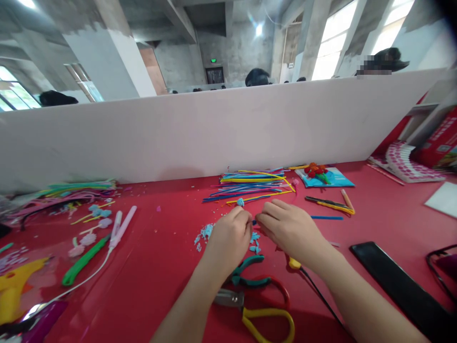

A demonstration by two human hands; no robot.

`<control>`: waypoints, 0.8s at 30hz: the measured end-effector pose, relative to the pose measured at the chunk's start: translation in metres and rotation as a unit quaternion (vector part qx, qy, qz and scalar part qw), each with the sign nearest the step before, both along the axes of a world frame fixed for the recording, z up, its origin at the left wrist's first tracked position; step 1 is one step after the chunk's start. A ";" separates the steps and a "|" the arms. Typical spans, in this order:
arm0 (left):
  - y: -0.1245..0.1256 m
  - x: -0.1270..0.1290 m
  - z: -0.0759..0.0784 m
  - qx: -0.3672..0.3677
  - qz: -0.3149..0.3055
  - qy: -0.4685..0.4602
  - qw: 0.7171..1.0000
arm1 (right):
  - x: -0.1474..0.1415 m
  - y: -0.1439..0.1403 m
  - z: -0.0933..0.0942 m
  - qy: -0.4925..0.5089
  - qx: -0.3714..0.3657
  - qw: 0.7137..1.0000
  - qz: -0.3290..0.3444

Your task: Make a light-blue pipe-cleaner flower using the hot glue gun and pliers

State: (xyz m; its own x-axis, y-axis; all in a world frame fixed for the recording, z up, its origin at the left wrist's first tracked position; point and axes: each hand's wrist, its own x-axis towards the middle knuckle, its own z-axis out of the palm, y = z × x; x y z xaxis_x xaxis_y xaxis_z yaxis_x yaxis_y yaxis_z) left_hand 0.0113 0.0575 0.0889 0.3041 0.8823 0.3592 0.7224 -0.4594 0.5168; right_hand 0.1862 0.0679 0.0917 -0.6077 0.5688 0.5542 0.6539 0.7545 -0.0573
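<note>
Over the middle of the red table (143,267), my left hand (232,231) and my right hand (285,224) are close together, fingers pinched. A short bit of a dark blue pipe cleaner (254,222) shows between the fingertips, and both hands grip it. To the right of my right hand, a straight blue length (326,218) sticks out; whether it is the same piece I cannot tell. A small light blue fluffy ball (240,202) appears just above my left fingers. Light blue clippings (206,232) are scattered beside and beneath the hands.
Pliers (252,281) and yellow-handled scissors (267,314) lie near my forearms. Pipe cleaners (253,183) are heaped by the white partition (178,138). A curling iron (121,228) and yellow glue gun (16,286) lie left; a black phone-like slab (396,281) lies right.
</note>
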 end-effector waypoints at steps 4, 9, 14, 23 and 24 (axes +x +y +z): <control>-0.002 -0.010 0.012 -0.156 -0.076 -0.144 0.974 | 0.013 0.009 0.008 0.120 -0.116 0.980 0.106; -0.002 -0.010 0.017 -0.265 -0.072 -0.392 0.878 | 0.010 0.009 0.006 0.218 -0.159 0.956 0.115; -0.003 0.001 0.011 -0.155 0.056 -0.416 0.894 | -0.004 -0.004 0.001 0.108 -0.017 0.994 0.015; -0.013 0.005 0.009 0.053 0.045 -0.068 0.995 | 0.010 -0.017 0.020 -0.056 0.081 0.995 -0.029; -0.013 0.005 0.010 0.026 0.028 -0.074 0.996 | 0.013 -0.016 0.023 -0.041 0.076 0.996 -0.018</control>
State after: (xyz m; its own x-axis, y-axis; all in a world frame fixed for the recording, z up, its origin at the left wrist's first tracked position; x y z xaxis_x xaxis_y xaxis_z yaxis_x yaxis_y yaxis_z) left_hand 0.0160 0.0440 0.0990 0.1952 0.8751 0.4428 0.6648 -0.4500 0.5963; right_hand 0.1992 0.0521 0.1144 -0.6349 0.5044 0.5852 0.6785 0.7264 0.1100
